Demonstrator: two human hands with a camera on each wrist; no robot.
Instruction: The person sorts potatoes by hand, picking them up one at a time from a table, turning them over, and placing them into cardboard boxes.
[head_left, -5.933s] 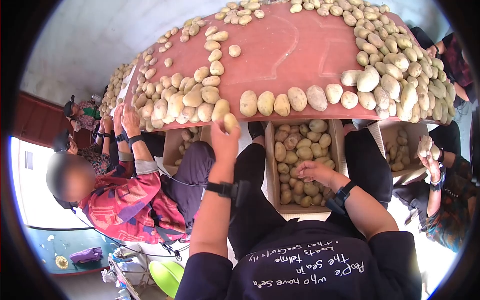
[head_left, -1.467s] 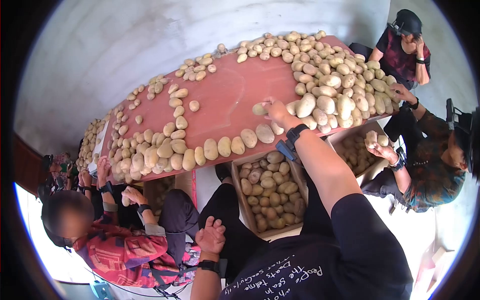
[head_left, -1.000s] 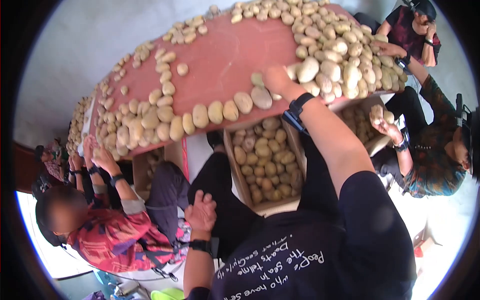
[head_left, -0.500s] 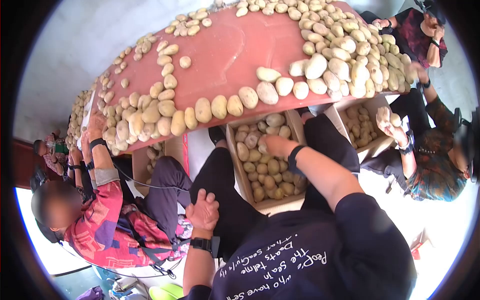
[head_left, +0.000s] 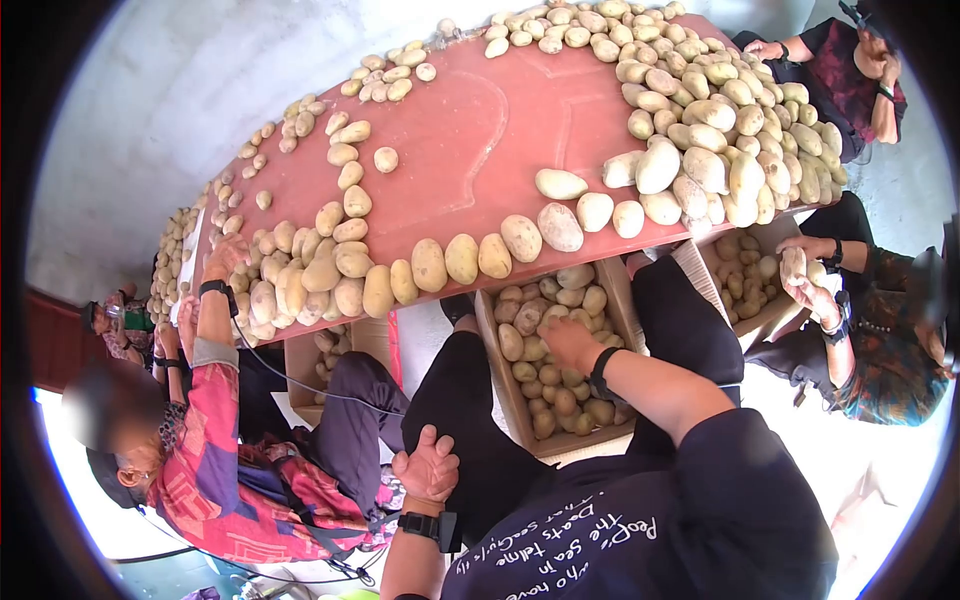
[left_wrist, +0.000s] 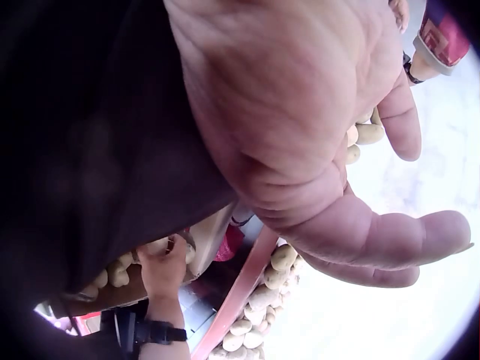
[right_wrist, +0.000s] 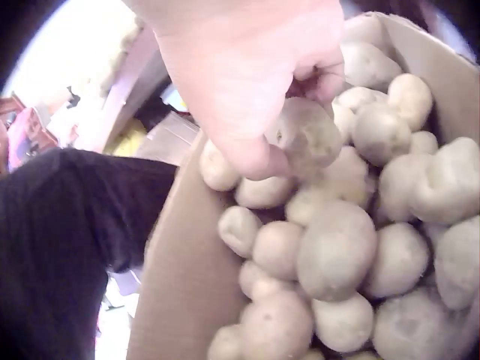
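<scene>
My right hand (head_left: 570, 343) is down inside a cardboard box (right_wrist: 169, 277) full of potatoes, between my knees. In the right wrist view its thumb and fingers grip a potato (right_wrist: 306, 136) just above the others. My left hand (head_left: 428, 468) hangs over my left thigh, holding nothing; the left wrist view shows its fingers loosely bent. Ahead, a row of potatoes (head_left: 462, 259) runs along the near edge of the red table (head_left: 440, 150). One longer potato (head_left: 561, 184) lies just behind that row.
A large heap of potatoes (head_left: 745, 130) covers the table's right end, and another group (head_left: 310, 265) lies left. A person in a red patterned top (head_left: 215, 450) sits at left, others at right. More potato boxes (head_left: 760, 270) stand under the edge.
My right hand set a potato behind the row on the table, let go, and came back into the box, where it took another. My left hand, earlier holding potatoes, has dropped to my lap.
</scene>
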